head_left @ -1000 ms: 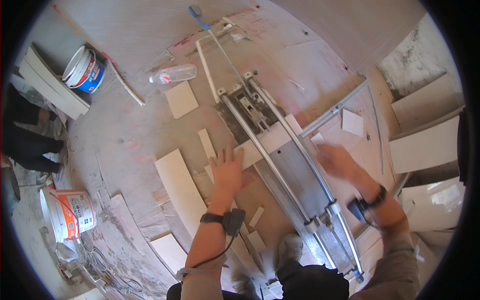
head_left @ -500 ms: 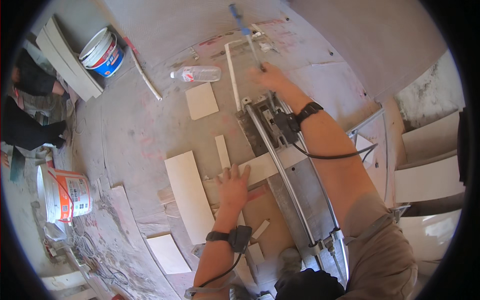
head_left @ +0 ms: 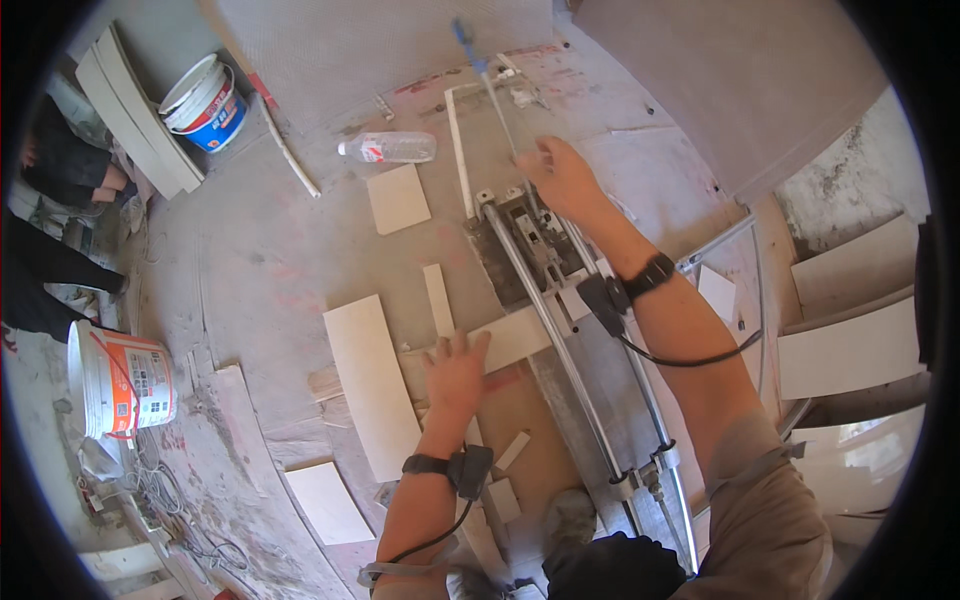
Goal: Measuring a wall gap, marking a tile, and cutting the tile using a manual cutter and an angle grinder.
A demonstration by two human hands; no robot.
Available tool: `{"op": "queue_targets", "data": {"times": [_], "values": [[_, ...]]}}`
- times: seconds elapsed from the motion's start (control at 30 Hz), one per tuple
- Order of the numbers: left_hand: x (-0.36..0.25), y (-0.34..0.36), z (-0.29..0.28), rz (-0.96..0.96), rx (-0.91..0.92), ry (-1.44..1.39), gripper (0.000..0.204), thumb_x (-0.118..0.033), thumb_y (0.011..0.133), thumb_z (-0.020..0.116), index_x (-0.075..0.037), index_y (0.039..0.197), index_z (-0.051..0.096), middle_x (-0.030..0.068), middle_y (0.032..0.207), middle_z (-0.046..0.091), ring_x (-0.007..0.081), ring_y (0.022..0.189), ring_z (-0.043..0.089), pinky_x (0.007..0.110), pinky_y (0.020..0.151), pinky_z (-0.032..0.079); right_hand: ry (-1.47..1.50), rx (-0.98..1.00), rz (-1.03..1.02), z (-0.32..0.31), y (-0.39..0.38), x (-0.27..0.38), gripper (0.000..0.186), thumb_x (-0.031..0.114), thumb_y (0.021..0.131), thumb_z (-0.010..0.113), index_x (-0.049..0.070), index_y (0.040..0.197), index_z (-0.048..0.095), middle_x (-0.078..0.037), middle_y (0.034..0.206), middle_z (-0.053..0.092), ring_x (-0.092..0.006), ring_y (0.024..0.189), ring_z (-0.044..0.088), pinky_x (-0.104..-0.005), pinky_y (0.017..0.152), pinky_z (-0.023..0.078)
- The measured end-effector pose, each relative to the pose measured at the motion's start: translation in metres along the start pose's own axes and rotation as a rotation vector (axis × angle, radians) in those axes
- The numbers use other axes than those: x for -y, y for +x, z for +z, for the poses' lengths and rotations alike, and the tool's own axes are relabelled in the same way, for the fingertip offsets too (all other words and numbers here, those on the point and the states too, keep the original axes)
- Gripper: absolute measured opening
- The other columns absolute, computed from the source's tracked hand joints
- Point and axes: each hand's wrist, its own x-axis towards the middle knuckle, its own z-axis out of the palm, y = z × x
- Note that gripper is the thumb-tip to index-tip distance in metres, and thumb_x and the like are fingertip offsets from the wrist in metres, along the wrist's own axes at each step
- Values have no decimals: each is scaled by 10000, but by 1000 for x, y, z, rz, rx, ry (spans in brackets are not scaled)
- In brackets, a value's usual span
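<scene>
"Where is the pale tile strip (head_left: 515,338) lying?"

"It is running crosswise under the steel rails (head_left: 558,340) of the tile cutter, its left end sticking out."

"And the left hand (head_left: 455,382)?"

"It is resting on that end — fingers spread, palm down, gripping nothing."

"What about the right hand (head_left: 563,182)?"

"It is hovering right at the long rod (head_left: 497,110) with the blue handle (head_left: 464,36) — I cannot tell whether the fingers are closing around it."

"Anything nearby?"

"A wider tile (head_left: 372,390) is lying left of the left hand."
</scene>
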Motion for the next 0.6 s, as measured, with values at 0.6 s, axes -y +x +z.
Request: {"op": "queue_targets", "data": {"times": [0.6], "values": [[137, -265, -193, -90, -89, 24, 751, -100, 632, 774, -111, 1333, 505, 136, 1253, 550, 353, 1142, 522, 486, 925, 430, 1017, 1152, 469, -10, -254, 180, 272, 247, 984, 577, -22, 973, 614, -77, 890, 659, -163, 726, 635, -296, 637, 510]]}}
